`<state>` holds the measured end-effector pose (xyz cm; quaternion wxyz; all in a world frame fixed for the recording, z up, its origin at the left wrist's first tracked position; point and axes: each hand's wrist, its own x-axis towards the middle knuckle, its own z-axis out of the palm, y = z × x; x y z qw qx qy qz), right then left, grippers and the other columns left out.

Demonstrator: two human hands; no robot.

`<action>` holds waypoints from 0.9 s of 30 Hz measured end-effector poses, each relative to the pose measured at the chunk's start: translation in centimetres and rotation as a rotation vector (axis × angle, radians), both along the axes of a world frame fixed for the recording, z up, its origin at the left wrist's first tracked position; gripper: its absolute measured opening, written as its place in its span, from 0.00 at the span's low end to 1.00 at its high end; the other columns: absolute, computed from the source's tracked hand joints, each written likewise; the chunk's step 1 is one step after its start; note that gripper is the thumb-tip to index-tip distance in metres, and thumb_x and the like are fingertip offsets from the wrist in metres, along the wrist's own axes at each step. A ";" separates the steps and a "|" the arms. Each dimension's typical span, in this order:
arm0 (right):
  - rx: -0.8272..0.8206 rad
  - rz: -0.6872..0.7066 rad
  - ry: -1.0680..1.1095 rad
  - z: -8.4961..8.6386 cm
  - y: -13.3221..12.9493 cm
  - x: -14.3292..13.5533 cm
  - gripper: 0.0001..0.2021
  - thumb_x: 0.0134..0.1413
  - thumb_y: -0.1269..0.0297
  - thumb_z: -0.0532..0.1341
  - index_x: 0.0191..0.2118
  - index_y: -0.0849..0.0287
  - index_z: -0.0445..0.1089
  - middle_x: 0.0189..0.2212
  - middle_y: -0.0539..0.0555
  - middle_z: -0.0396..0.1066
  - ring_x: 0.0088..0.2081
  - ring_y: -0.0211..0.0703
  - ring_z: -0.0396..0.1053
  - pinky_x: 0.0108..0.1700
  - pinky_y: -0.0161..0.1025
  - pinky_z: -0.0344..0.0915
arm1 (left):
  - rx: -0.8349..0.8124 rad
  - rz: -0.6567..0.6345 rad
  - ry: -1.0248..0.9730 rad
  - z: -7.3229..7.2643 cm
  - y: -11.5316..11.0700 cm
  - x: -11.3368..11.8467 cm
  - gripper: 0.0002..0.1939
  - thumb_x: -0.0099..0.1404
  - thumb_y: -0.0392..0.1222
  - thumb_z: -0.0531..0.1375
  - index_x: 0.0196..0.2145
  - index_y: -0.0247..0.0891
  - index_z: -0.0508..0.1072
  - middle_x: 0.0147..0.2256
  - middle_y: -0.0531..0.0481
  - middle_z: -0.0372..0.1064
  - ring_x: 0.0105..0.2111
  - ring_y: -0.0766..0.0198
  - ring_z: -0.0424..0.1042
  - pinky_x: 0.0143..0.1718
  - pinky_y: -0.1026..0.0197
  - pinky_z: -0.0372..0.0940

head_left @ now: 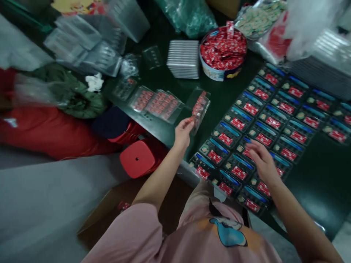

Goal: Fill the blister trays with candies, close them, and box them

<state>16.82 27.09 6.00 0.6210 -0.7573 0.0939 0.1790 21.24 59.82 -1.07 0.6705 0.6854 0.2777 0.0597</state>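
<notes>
- left hand (pixel 184 131), arm reaching forward, pinches a clear plastic tray of small red pieces (pixel 200 110) over the dark green table (pixel 219 100)
- right hand (pixel 262 159) half-curled above red-and-blue rectangular packs (pixel 238 171); its grip cannot be told

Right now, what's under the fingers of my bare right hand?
A clear plastic tray showing one end of a blue strip, a small tan piece and part of a red-and-white packet. Your right hand covers the rest.
</notes>
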 end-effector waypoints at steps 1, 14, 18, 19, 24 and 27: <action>0.158 -0.057 0.112 -0.3 0.7 0.7 0.25 0.54 0.46 0.62 0.55 0.49 0.65 0.48 0.57 0.73 0.50 0.49 0.72 0.53 0.54 0.69 | -0.101 -0.055 -0.024 0.7 -3.3 -0.4 0.15 0.60 0.49 0.62 0.42 0.39 0.72 0.43 0.48 0.71 0.43 0.62 0.70 0.49 0.56 0.65; 0.655 -0.489 0.120 -0.1 -19.3 -0.1 0.16 0.53 0.48 0.64 0.41 0.52 0.68 0.33 0.49 0.73 0.34 0.39 0.72 0.34 0.36 0.72 | -0.072 -1.019 -0.263 8.0 -37.6 1.7 0.16 0.56 0.46 0.68 0.43 0.44 0.78 0.59 0.45 0.63 0.62 0.48 0.59 0.62 0.45 0.55; 0.537 -0.710 -0.041 -2.8 -28.5 0.1 0.18 0.48 0.53 0.68 0.44 0.50 0.66 0.30 0.45 0.70 0.31 0.34 0.70 0.30 0.31 0.67 | -0.397 -0.963 -0.040 7.7 -44.2 3.8 0.24 0.64 0.56 0.59 0.55 0.45 0.70 0.56 0.42 0.68 0.55 0.51 0.69 0.52 0.47 0.67; 0.486 -0.753 -0.058 -3.8 -30.5 0.5 0.19 0.47 0.54 0.68 0.44 0.51 0.65 0.30 0.45 0.70 0.31 0.34 0.70 0.30 0.31 0.67 | -0.445 -0.934 0.026 7.1 -45.6 4.4 0.25 0.66 0.58 0.57 0.56 0.45 0.68 0.54 0.41 0.70 0.52 0.52 0.71 0.49 0.48 0.68; 0.187 -0.718 -0.111 -8.6 -37.7 5.6 0.18 0.57 0.50 0.58 0.49 0.54 0.66 0.39 0.52 0.73 0.40 0.39 0.72 0.39 0.38 0.70 | -0.385 -0.786 0.139 2.6 -50.4 8.6 0.24 0.63 0.49 0.63 0.55 0.44 0.68 0.48 0.44 0.73 0.42 0.60 0.76 0.43 0.56 0.71; -0.129 -0.546 -0.253 -11.0 -40.4 10.1 0.18 0.63 0.54 0.54 0.52 0.57 0.68 0.49 0.59 0.71 0.52 0.45 0.67 0.52 0.47 0.66 | -0.295 -0.589 0.074 1.2 -51.1 12.0 0.22 0.64 0.43 0.62 0.55 0.45 0.67 0.44 0.47 0.74 0.39 0.64 0.76 0.41 0.60 0.70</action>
